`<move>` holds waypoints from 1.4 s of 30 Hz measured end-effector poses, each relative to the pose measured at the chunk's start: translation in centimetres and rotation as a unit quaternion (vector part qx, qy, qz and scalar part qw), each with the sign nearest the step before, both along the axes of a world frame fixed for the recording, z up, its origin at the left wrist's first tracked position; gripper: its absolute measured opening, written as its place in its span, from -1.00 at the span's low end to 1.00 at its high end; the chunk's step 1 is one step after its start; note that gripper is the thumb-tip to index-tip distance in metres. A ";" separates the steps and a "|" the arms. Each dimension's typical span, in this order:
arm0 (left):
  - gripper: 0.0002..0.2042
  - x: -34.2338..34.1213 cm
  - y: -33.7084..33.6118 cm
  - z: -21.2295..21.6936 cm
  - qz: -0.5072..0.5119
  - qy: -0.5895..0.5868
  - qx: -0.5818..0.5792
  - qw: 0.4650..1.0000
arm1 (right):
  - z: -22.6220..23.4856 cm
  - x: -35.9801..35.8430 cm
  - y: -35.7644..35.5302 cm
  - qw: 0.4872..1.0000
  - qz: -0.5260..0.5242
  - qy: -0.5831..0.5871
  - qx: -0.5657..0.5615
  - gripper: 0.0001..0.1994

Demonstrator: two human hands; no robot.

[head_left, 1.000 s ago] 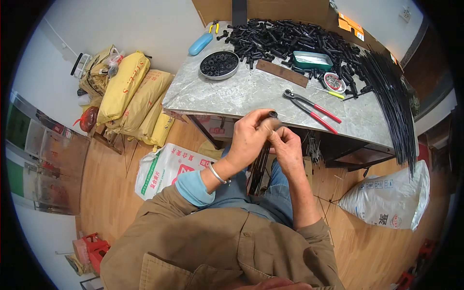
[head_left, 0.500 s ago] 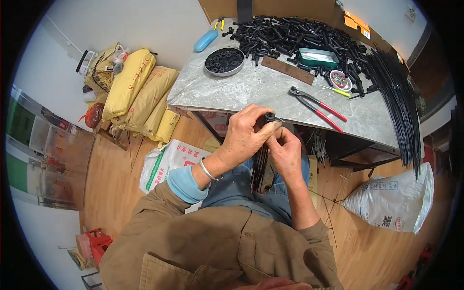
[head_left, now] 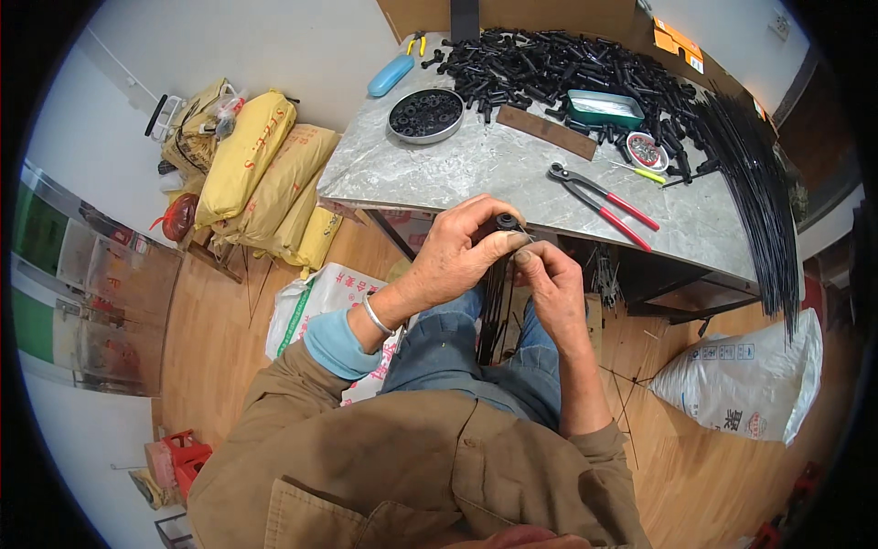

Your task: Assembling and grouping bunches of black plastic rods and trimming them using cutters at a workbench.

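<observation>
My left hand point(head_left: 455, 254) is closed around a round black plastic hub point(head_left: 508, 221), its thumb and fingers gripping it from the left. Below it hangs a bundle of long thin black rods point(head_left: 492, 316) between my knees. By the hub, a thin wire point(head_left: 528, 235) runs toward my right hand point(head_left: 554, 291), whose thumb and forefinger are pinched together on its end. Both hands are in front of the table's near edge, close together. The hub's underside and the rods' upper ends are hidden by my left fingers.
On the grey table point(head_left: 384, 178) lie red-handled pincers point(head_left: 604, 206), a flat brown bar point(head_left: 546, 133), a round tray point(head_left: 425, 141) of black rings, a green box point(head_left: 605, 119) and heaped black tubular parts point(head_left: 558, 69). Long black rods point(head_left: 759, 201) overhang the right edge. A white sack point(head_left: 745, 384) stands right.
My right hand has drawn slightly right and down from my left hand, opening a small gap where the wire shows. The hub has shifted a little left.
</observation>
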State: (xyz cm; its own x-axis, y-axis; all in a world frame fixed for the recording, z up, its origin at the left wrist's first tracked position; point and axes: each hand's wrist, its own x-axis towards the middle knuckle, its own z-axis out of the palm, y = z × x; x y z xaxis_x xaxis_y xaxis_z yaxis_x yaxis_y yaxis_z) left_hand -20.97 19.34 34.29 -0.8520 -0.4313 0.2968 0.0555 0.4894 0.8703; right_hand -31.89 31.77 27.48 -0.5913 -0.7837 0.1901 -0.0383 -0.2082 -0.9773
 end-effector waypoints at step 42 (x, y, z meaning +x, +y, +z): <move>-0.52 -1.1 1.4 -4.3 -0.052 0.099 0.296 0.949 | 6.0 -1.6 -1.6 0.922 -0.145 0.359 0.012 -0.87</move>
